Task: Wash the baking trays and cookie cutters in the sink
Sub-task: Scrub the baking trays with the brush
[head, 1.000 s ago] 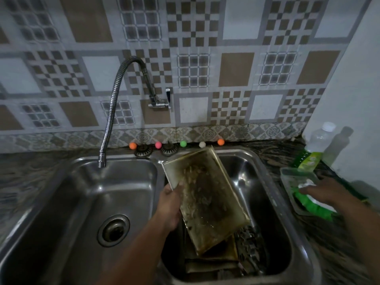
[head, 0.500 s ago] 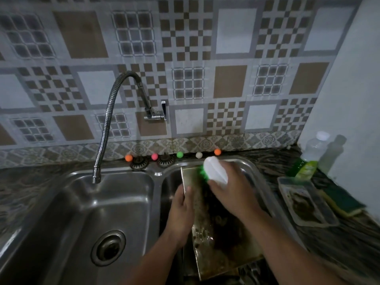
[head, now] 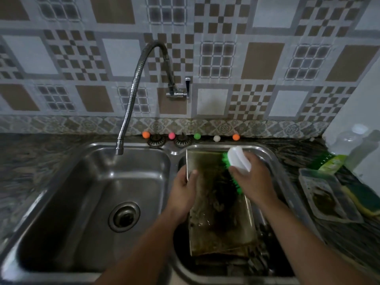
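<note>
baking tray point(head: 213, 227): greasy, tilted in the right basin of the double sink point(head: 98, 149), more trays stacked under it. our left hand point(head: 183, 192) grips its left edge, thumb curled over the rim. our right hand point(head: 251, 182) has its fingers clenched round a white scrub brush point(head: 239, 159), green bristles against the tray's upper face. left basin: bare, flexible tap point(head: 133, 89) hanging above. worktop point(head: 298, 153) at right: a soiled plastic container point(head: 327, 194), a green sponge point(head: 365, 199) just beside it, a detergent bottle point(head: 337, 155) behind.
</note>
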